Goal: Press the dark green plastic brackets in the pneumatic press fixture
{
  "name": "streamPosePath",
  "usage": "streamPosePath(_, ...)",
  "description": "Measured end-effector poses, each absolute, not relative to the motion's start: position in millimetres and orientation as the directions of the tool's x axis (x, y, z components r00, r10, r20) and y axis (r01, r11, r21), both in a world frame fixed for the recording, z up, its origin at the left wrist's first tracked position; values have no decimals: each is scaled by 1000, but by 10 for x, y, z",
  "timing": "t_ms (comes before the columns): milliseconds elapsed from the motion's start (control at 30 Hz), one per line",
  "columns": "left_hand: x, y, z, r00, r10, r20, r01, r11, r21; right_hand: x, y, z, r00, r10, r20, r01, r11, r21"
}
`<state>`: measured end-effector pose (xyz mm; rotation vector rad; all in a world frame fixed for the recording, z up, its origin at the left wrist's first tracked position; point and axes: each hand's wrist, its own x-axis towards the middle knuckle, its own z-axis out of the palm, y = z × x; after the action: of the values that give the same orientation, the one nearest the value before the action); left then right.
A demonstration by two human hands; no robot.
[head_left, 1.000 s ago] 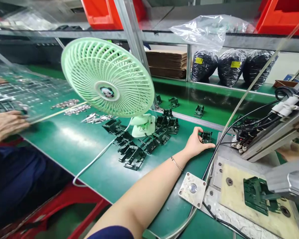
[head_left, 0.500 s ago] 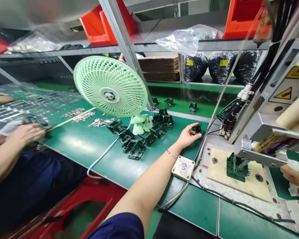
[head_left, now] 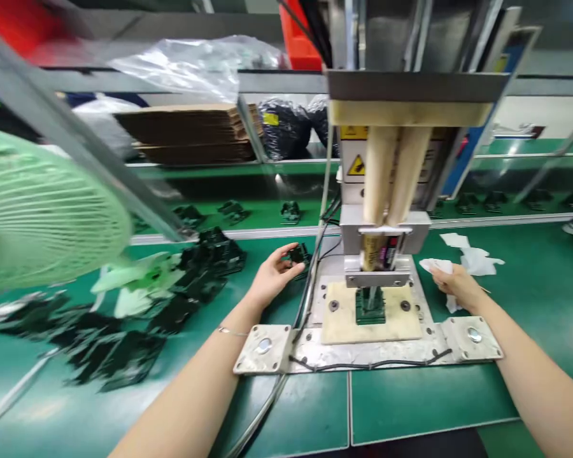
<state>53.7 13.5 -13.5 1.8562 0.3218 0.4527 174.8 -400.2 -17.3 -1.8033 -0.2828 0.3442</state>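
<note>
My left hand [head_left: 274, 277] is closed on a small dark plastic part [head_left: 300, 256], held between thumb and fingers just left of the press. On the right side of the machine, my right hand [head_left: 462, 289] pinches a crumpled white tissue [head_left: 437, 264]. Between both hands, a dark green plastic part [head_left: 370, 306] sits on the cream plate [head_left: 334, 324] of the press [head_left: 386, 254], directly under its head. Whether the head touches that part I cannot tell. Both forearms reach past the metal button boxes, the left one [head_left: 263, 347] and the right one [head_left: 473, 333].
A green fan [head_left: 42, 210] stands at left beside a pile of dark plastic parts [head_left: 128, 356]. Cables [head_left: 308, 292] run along the press's left side. More tissues [head_left: 480, 259] lie at right. Several parts [head_left: 290, 212] line the green strip behind, below stacked cardboard [head_left: 191, 133].
The view has turned right, bringing the press to the middle and my right hand fully into sight. The left hand still holds the small part; the co-worker has left the view.
</note>
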Motion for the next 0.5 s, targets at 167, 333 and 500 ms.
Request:
streamPosePath(167, 571, 160, -116, 855, 496, 154, 23, -331, 943, 1795, -3974, -176, 922, 363, -133, -43, -244, -969)
streamPosePath(333, 584, 164, -118, 840, 527, 126, 54, -313, 948, 1789, -3959, -120, 915, 379, -138, -57, -217, -974)
streamPosePath(500, 596, 172, -113, 844, 528, 89, 71, -275, 959, 1775, -3962, -94, 902, 396, -171, -96, -202, -975)
